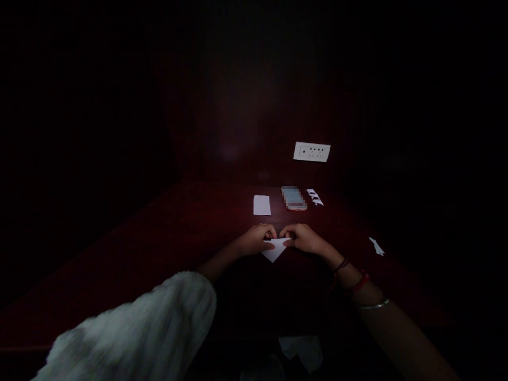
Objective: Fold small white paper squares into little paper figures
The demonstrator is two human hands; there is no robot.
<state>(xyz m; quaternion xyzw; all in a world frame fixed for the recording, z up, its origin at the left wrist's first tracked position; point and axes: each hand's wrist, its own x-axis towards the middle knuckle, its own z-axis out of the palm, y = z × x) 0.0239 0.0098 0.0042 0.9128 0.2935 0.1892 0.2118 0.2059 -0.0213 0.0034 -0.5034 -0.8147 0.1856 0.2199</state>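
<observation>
A small white sheet of paper (273, 253), folded to a triangle with its tip toward me, is between my two hands near the middle of the dark red table. My left hand (256, 239) pinches its left corner, thumb on top and fingers curled behind the upper edge. At the right corner my right hand (304, 238) grips it the same way. Parts of both sets of fingers are hidden behind the paper's far edge. Just beyond my hands lies a white rectangular stack or sheet of paper (262, 205).
A phone (293, 198) with a blurred screen lies at the back, beside a row of folded white paper pieces (315, 197). Another folded paper piece (377, 246) rests to the right on the table (159, 248). A socket panel (311, 152) is on the back wall. Surroundings are very dark.
</observation>
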